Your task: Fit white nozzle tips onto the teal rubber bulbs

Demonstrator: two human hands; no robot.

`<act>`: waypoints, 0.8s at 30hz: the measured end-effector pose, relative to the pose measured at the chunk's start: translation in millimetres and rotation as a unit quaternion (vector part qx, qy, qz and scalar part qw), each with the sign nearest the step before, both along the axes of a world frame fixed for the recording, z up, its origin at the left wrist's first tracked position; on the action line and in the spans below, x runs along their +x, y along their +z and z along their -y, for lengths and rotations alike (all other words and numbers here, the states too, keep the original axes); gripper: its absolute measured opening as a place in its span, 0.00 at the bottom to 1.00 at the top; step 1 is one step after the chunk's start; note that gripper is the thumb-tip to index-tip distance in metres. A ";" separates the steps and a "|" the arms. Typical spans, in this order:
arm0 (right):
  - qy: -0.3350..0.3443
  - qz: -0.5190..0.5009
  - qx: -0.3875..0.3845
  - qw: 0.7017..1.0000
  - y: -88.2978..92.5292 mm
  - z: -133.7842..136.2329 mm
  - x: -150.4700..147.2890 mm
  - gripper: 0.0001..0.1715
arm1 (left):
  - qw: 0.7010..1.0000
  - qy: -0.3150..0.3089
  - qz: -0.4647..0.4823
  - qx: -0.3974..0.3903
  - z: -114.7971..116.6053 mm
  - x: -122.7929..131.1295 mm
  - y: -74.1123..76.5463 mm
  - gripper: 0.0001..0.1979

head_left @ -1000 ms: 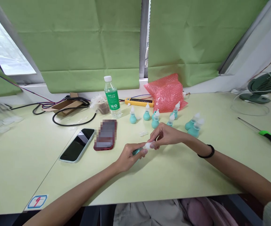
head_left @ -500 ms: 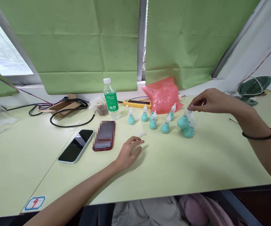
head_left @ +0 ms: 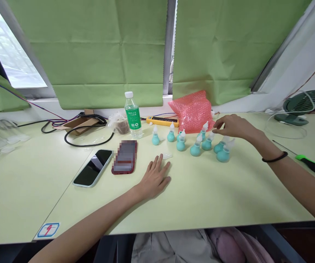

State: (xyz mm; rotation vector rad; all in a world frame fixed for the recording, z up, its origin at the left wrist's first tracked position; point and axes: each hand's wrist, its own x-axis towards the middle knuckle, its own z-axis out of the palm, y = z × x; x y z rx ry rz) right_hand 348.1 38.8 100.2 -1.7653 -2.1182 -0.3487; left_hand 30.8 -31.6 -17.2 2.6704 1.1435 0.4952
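Right hand hangs over the bulbs, fingers half curled, thumb next to one tip; can't tell if it's touching or pinching. Left hand holds nothing: fingers spread flat on the surface, likely bracing.

Red bag sits at the back against the window side, bottle left of it, both probably there to free the front. Dark-screened phone and red-cased phone lie left of the left hand, looks like parked off the work area. Bulbs stand on their bases, tips up, right of the bottle, probably so tips don't touch down. Clear piece lies just beyond the left fingertips.
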 end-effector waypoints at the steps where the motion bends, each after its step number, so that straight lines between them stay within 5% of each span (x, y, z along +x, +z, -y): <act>1: -0.014 0.017 0.015 1.000 4.1 3.4 -3.9 0.14 | 1.000 0.002 -0.003 0.000 -0.1 0.4 -1.4 0.25; 3: -0.023 0.035 0.075 0.996 13.2 11.0 -17.1 0.16 | 1.000 0.013 -0.002 0.003 -0.8 1.4 -4.0 0.25; 6: 0.084 0.004 0.139 0.987 19.7 19.2 -51.4 0.14 | 0.999 0.038 0.002 0.017 -3.7 4.6 -6.5 0.26; 10: 0.219 0.009 0.061 0.974 1.1 14.1 -111.7 0.12 | 0.997 0.059 -0.001 0.056 -16.6 13.9 -5.7 0.25; 15: 0.164 0.110 -0.114 0.974 -41.8 -11.2 -169.7 0.09 | 0.991 0.098 -0.003 0.086 -42.5 25.8 -2.9 0.19; 24: 0.107 0.107 -0.155 0.976 -77.0 -47.8 -182.4 0.12 | 0.982 0.122 0.139 0.046 -41.2 2.4 -3.4 0.12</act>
